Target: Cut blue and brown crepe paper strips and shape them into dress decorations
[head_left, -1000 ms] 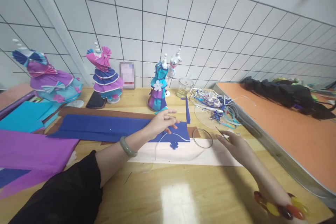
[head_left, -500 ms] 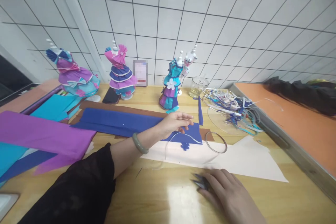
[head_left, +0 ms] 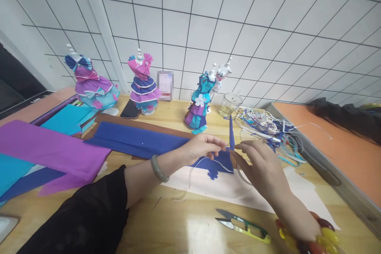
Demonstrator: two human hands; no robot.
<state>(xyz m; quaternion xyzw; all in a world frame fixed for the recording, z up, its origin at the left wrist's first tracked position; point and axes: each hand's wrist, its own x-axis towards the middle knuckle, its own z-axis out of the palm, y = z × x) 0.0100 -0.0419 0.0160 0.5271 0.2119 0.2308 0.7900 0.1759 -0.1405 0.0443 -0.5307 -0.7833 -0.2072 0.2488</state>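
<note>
My left hand is raised over the dark blue sheet, thumb and fingers pinched together. Something tiny at its fingertips is too small to make out. Close to those tips, the fingers of my right hand also pinch; what they hold, if anything, I cannot tell. Below lie a blue flower cutout and a thin white cord. A thin ring is partly hidden behind my right hand. Thread snips with yellow and green handles lie on the table, untouched, blades pointing left.
Dressed miniature mannequins stand along the wall, beside a dark phone and a glass cup. Tangled ribbon scraps pile at right. Purple and turquoise sheets lie left; a pale sheet lies in front. A raised wooden edge borders the right.
My right hand has let go of the snips and moved up and forward to meet my left fingertips. The left hand stays over the blue sheet. The view has shifted slightly.
</note>
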